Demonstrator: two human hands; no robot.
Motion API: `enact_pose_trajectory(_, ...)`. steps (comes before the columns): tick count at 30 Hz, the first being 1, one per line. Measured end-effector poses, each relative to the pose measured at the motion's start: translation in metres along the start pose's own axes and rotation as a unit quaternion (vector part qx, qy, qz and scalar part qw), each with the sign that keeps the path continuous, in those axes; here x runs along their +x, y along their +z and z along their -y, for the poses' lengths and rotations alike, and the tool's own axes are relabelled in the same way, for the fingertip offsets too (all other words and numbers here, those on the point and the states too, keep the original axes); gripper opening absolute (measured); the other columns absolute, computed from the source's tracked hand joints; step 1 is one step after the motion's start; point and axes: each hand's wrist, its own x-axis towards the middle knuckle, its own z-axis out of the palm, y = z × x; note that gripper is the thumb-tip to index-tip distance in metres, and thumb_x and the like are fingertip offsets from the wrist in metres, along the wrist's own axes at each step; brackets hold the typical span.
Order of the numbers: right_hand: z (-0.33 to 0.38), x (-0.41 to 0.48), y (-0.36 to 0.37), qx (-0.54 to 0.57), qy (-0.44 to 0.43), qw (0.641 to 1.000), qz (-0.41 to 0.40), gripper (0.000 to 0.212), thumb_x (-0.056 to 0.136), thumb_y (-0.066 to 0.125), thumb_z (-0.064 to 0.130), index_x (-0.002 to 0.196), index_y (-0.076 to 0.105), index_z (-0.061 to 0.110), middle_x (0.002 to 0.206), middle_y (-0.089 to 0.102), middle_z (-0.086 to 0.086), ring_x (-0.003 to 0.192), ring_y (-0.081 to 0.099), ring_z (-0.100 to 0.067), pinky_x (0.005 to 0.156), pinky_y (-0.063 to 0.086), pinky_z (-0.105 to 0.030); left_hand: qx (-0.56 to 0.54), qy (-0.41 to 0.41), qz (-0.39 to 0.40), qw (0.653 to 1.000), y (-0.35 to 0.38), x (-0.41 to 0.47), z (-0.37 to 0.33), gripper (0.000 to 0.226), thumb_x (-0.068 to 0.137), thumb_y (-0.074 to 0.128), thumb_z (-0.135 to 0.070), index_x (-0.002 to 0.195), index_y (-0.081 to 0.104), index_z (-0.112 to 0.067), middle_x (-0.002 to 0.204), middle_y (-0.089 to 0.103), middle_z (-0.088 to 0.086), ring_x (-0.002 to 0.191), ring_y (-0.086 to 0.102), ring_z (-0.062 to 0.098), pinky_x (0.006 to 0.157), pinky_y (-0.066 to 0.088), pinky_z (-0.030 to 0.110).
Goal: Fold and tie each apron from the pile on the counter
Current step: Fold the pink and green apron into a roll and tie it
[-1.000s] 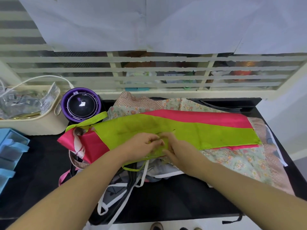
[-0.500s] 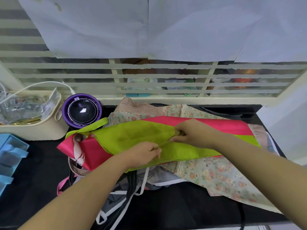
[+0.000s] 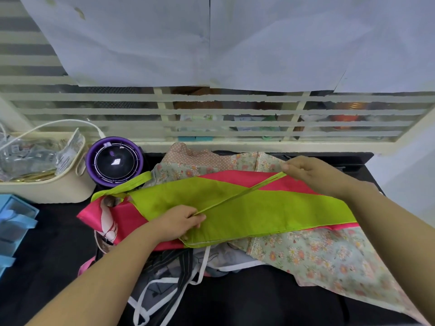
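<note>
Left hand (image 3: pixel 182 221), right hand (image 3: pixel 313 171) pinch taut green strap (image 3: pixel 240 192) across folded apron (image 3: pixel 259 212).

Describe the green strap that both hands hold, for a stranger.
On the black counter, the top apron is green and pink. A thin green strap crosses it, taut between the left hand and right hand; the other green strap lies slack by the purple device.

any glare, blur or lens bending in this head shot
Head view: the wide lens bows the cream window bars; a white glare spot sits on the purple-rimmed black dome; the pale floral apron goes soft at lower right; the thin lime-green strap looks crisp.
</note>
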Motion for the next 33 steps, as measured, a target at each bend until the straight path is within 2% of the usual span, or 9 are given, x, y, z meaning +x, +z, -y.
enact_pose_trajectory(2, -0.009, 0.001, 0.004, 0.037, 0.037, 0.996, -0.073, 0.055, 0.096, 0.046, 0.043, 0.086, 0.064, -0.008, 0.062, 0.05, -0.014, 0.05, 0.044, -0.016, 0.055, 0.036, -0.031, -0.008, 0.009, -0.007, 1.0, 0.002, 0.001, 0.005, 0.033, 0.096, 0.054, -0.032, 0.068, 0.049, -0.016, 0.059, 0.039, -0.004, 0.053, 0.044, 0.008, 0.056, 0.049, 0.021)
enact_pose_trajectory(5, -0.026, 0.003, 0.019, 0.04, 0.076, 0.992, -0.092, 0.05, 0.097, 0.049, 0.038, 0.06, 0.046, 0.004, 0.05, 0.041, -0.002, 0.04, 0.032, -0.007, 0.047, 0.025, -0.024, -0.004, 0.015, -0.01, 1.0, 0.003, 0.001, 0.012, 0.024, 0.09, 0.063, -0.033, 0.075, 0.057, -0.015, 0.06, 0.049, -0.004, 0.051, 0.049, 0.006, 0.052, 0.043, 0.018)
enact_pose_trajectory(10, -0.064, 0.003, 0.055, -0.151, 0.159, 0.973, -0.066, 0.045, 0.097, 0.047, 0.043, 0.06, 0.04, 0.017, 0.056, 0.046, 0.002, 0.059, 0.047, -0.022, 0.055, 0.03, -0.032, 0.009, 0.031, -0.036, 0.999, 0.004, -0.005, 0.02, 0.009, 0.089, 0.067, -0.023, 0.082, 0.062, -0.02, 0.073, 0.06, -0.008, 0.06, 0.054, 0.001, 0.055, 0.044, 0.015)
enact_pose_trajectory(13, -0.07, -0.001, 0.07, -0.255, 0.127, 0.951, -0.118, 0.038, 0.096, 0.046, 0.045, 0.068, 0.047, 0.02, 0.066, 0.055, 0.001, 0.076, 0.056, -0.028, 0.07, 0.038, -0.035, 0.022, 0.022, -0.061, 0.998, 0.005, -0.013, 0.023, 0.022, 0.082, 0.071, -0.041, 0.094, 0.062, -0.024, 0.087, 0.061, -0.009, 0.075, 0.055, 0.004, 0.068, 0.047, 0.019)
enact_pose_trajectory(17, -0.076, -0.001, 0.082, -0.307, 0.08, 0.928, -0.196, 0.031, 0.091, 0.061, 0.035, 0.074, 0.062, 0.008, 0.075, 0.06, -0.01, 0.078, 0.054, -0.033, 0.068, 0.038, -0.039, 0.283, 0.085, -0.111, 0.949, 0.02, -0.023, 0.015, 0.072, 0.067, 0.057, -0.076, 0.122, 0.042, -0.032, 0.112, 0.046, -0.017, 0.1, 0.048, 0.006, 0.084, 0.043, 0.025)
enact_pose_trajectory(20, -0.078, 0.002, 0.085, -0.313, 0.092, 0.92, -0.216, 0.031, 0.091, 0.061, 0.033, 0.079, 0.066, 0.005, 0.081, 0.062, -0.014, 0.083, 0.053, -0.035, 0.071, 0.039, -0.04, 0.366, 0.161, -0.156, 0.903, 0.034, -0.021, 0.014, 0.05, 0.088, 0.049, -0.054, 0.129, 0.038, -0.026, 0.121, 0.045, -0.009, 0.101, 0.051, 0.012, 0.076, 0.035, 0.023)
enact_pose_trajectory(26, -0.082, 0.004, 0.087, -0.332, 0.116, 0.902, -0.25, 0.029, 0.09, 0.062, 0.033, 0.084, 0.068, 0.005, 0.087, 0.06, -0.015, 0.088, 0.051, -0.036, 0.077, 0.038, -0.043, 0.195, 0.136, -0.096, 0.966, 0.031, -0.019, 0.021, 0.01, 0.098, 0.048, -0.037, 0.102, 0.052, -0.029, 0.092, 0.053, -0.014, 0.084, 0.055, 0.011, 0.066, 0.04, 0.026)
enact_pose_trajectory(30, -0.074, -0.001, 0.094, -0.332, 0.079, 0.883, -0.322, 0.022, 0.081, 0.074, 0.029, 0.077, 0.066, 0.009, 0.09, 0.059, -0.013, 0.091, 0.05, -0.035, 0.084, 0.036, -0.046, 0.089, 0.095, -0.08, 0.988, 0.026, -0.014, 0.018, 0.015, 0.097, 0.051, -0.035, 0.089, 0.058, -0.024, 0.074, 0.056, -0.008, 0.066, 0.052, 0.008, 0.06, 0.038, 0.027)
enact_pose_trajectory(33, -0.043, -0.001, 0.092, -0.283, 0.012, 0.881, -0.38, 0.019, 0.083, 0.06, 0.031, 0.083, 0.068, 0.014, 0.098, 0.061, -0.009, 0.097, 0.047, -0.031, 0.088, 0.029, -0.04, 0.05, 0.061, -0.079, 0.994, 0.024, -0.011, 0.015, 0.021, 0.097, 0.052, -0.034, 0.086, 0.058, -0.017, 0.072, 0.055, -0.001, 0.067, 0.054, 0.015, 0.064, 0.044, 0.034)
